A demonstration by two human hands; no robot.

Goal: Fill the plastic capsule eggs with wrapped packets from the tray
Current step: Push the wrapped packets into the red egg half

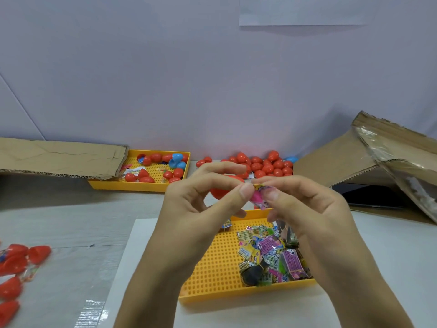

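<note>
Both hands meet above the near yellow tray: the right hand pinches a pink wrapped packet between thumb and forefinger, while the left hand grips the packet's left edge with its thumb and forefinger. A red egg half sits cupped behind the left hand's fingers, just left of and slightly beyond the packet; its open side cannot be made out. The left hand appears nearer the egg, so the packet would likely need to travel leftward into it. The packet's long axis runs roughly up and down. Below, loose packets crowd the tray's right half. Farther off lie a second yellow tray with red and blue eggs, a heap of red eggs by the wall, cardboard at left and a cardboard box at right. More red eggs lie at near left.
</note>
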